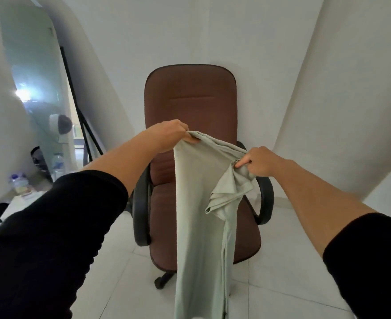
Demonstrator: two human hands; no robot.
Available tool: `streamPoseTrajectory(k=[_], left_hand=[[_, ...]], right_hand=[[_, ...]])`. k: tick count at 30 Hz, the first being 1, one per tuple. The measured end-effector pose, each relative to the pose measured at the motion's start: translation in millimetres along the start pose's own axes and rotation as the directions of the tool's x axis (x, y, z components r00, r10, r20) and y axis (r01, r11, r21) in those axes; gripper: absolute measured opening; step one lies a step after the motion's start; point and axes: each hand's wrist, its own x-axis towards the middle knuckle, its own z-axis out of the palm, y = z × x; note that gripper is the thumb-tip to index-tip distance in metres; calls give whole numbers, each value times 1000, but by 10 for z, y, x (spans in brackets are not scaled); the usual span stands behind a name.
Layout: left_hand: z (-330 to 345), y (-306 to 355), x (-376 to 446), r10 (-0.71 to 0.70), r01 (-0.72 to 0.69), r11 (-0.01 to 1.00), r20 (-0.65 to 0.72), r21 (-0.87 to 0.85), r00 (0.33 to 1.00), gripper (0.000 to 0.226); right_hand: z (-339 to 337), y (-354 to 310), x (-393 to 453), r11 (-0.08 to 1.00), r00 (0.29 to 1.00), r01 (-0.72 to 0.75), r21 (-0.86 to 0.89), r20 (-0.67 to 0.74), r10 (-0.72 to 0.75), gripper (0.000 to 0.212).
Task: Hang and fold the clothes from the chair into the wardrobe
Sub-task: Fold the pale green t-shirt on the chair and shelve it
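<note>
A: Where is the long pale green cloth garment (199, 203)?

B: Up in the air, in front of the brown padded office chair (189, 100) with black armrests. It hangs down past the seat's front edge toward the white tiled floor (282, 261).

A: What are the hands doing?

B: The left hand (169, 134) pinches the top edge. The right hand (261, 161) grips a bunched part. It might be trousers, I can't tell.

Garment (199, 203) was pale grey-green, plain — chair (189, 97) brown with black armrests (141, 203); sleeves (51, 238) black; floor tiles (282, 261) white.
</note>
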Motion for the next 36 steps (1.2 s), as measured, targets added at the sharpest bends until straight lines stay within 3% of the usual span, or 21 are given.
streamPoseTrajectory(k=[6, 15, 22, 25, 28, 36], left_hand=[[724, -551, 796, -69, 65, 997, 93, 46, 993, 60], [1405, -1293, 1921, -116, 108, 993, 221, 48, 968, 59], [1801, -1712, 2561, -224, 229, 973, 253, 12, 941, 59], [2061, -1692, 2588, -211, 215, 977, 244, 8, 947, 59], [2414, -1569, 2426, -180, 206, 977, 320, -49, 930, 57], [3469, -586, 1450, 4, 133, 962, 497, -239, 868, 71]], right_hand=[[422, 315, 1184, 992, 995, -98, -77, -14, 97, 50], [712, 739, 2626, 978, 991, -121, -170, 34, 129, 45], [783, 953, 3508, 976, 985, -175, -130, -11, 175, 40], [974, 1023, 3633, 972, 983, -177, -157, 19, 183, 39], [1322, 1036, 3563, 964, 978, -167, -209, 89, 189, 44], [2633, 908, 2541, 977, 939, -146, -158, 290, 187, 51]])
